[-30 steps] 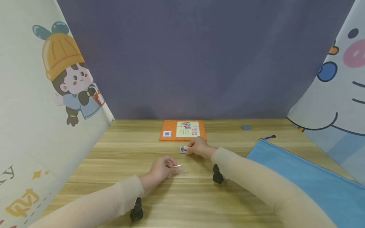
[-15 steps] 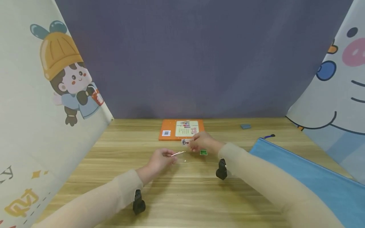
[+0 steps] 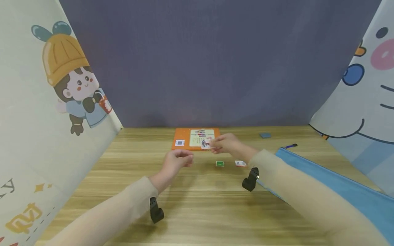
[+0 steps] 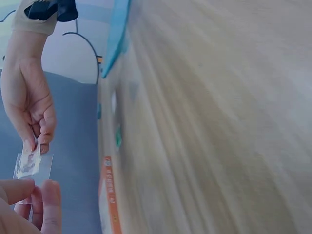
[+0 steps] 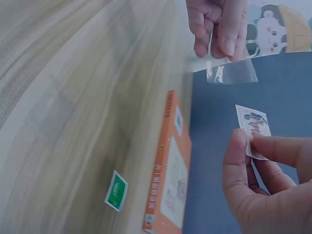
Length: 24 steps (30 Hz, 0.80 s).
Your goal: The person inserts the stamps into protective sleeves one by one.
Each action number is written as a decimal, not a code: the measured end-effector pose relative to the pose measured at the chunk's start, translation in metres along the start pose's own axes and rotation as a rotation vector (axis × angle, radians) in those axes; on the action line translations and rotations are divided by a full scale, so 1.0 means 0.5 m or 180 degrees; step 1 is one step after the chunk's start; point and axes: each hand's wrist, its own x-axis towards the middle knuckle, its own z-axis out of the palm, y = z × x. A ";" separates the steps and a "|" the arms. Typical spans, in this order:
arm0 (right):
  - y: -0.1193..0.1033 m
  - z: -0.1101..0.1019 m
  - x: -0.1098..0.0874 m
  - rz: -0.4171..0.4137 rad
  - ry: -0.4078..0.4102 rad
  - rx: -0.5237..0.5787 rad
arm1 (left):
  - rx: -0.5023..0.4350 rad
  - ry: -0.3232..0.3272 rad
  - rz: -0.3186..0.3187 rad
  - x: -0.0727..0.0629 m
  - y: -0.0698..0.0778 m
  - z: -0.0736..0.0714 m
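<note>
My right hand (image 3: pixel 230 143) pinches a small postage stamp (image 5: pixel 253 121) with perforated edges and a printed figure picture, held up in front of the orange book. My left hand (image 3: pixel 173 164) pinches a small clear plastic sleeve (image 5: pixel 236 72) between thumb and fingers; in the head view it barely shows. From the left wrist view, the stamp appears behind the sleeve; I cannot tell whether they touch. On the table under my right hand lies a green stamp (image 3: pixel 220 164), with a white stamp-like piece (image 3: pixel 240 163) to its right.
An orange book (image 3: pixel 181 138) with a barcode lies at the table's back. A small grey-blue block (image 3: pixel 265 135) sits back right. A blue zip pouch (image 3: pixel 320 181) covers the right side. Printed cloth walls stand left and right, with a dark backdrop (image 3: pixel 197 65) behind.
Both hands have lifted and moved away from me, the right one also to the right, carrying the stamp and sleeve. The green stamp and white piece have come into view on the table.
</note>
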 end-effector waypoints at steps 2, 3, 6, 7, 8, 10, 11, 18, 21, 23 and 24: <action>-0.008 -0.010 -0.009 -0.0051 -0.0003 -0.0033 | -0.0089 0.0037 0.0054 0.004 0.007 0.003; -0.011 -0.013 -0.013 -0.0064 0.0001 -0.0048 | -0.0127 0.0046 0.0083 0.007 0.010 0.005; -0.016 -0.024 -0.021 -0.0154 0.0013 -0.0030 | -0.0192 0.0073 0.0132 0.014 0.020 0.012; -0.016 -0.028 -0.022 -0.0189 0.0023 -0.0009 | -0.0221 0.0070 0.0142 0.016 0.022 0.014; -0.016 -0.031 -0.024 -0.0222 0.0027 0.0013 | -0.0237 0.0062 0.0151 0.018 0.026 0.017; -0.015 -0.039 -0.025 -0.0273 0.0048 0.0081 | -0.0201 0.0074 0.0151 0.022 0.034 0.023; -0.015 -0.043 -0.026 -0.0303 0.0053 0.0123 | -0.0165 0.0083 0.0164 0.024 0.038 0.026; -0.018 -0.059 -0.043 -0.0398 0.0154 0.0268 | -0.0102 0.0060 0.0195 0.037 0.061 0.048; -0.019 -0.062 -0.050 -0.0432 0.0173 0.0265 | -0.0147 0.0038 0.0181 0.042 0.068 0.055; -0.019 -0.063 -0.055 -0.0456 0.0198 0.0277 | -0.0264 -0.0006 0.0180 0.047 0.070 0.059; -0.019 -0.063 -0.057 -0.0454 0.0230 0.0282 | -0.0323 -0.0024 0.0167 0.050 0.072 0.060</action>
